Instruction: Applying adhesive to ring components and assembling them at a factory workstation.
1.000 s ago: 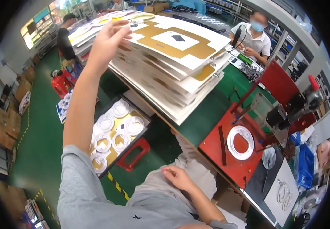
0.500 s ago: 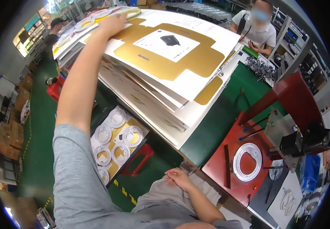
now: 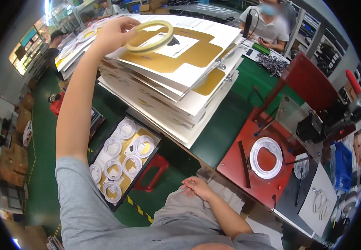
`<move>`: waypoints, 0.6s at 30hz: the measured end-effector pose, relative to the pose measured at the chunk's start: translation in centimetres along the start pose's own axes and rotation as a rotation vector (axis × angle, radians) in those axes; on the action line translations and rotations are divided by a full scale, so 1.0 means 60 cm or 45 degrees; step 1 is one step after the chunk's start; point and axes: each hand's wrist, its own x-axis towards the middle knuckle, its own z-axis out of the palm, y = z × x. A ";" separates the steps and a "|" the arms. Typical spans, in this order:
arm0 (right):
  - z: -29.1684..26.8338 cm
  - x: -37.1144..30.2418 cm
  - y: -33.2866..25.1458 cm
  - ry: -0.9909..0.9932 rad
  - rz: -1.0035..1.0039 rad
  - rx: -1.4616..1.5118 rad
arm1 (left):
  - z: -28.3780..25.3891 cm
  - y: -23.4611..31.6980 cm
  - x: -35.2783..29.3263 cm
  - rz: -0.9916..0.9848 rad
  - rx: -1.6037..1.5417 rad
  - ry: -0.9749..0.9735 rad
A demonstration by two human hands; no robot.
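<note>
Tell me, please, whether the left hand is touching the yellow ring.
Touching: the head view shows the left hand gripping the yellow ring by its left side.

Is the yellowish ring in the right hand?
No, the left hand holds the yellowish ring, while the right hand rests at the lap.

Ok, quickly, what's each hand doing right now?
Left hand: closed on the edge of a pale yellow ring.
Right hand: open, fingers loosely bent, nothing visible in it, at the lap.
</note>
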 end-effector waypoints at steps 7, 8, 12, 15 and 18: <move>0.024 -0.083 -0.033 0.084 -0.130 -0.145 | 0.030 0.233 -0.245 0.276 -0.326 0.198; 0.041 -0.108 -0.050 0.048 -0.333 -0.191 | 0.039 0.247 -0.284 0.358 -0.354 0.136; 0.079 -0.251 -0.146 0.009 -0.840 -0.036 | 0.125 0.297 -0.413 0.455 -0.440 -0.149; 0.096 -0.306 -0.194 -0.130 -1.010 0.113 | 0.181 0.304 -0.483 0.480 -0.427 -0.165; 0.103 -0.340 -0.196 0.114 -0.824 0.095 | 0.215 0.321 -0.535 0.270 -0.646 -0.279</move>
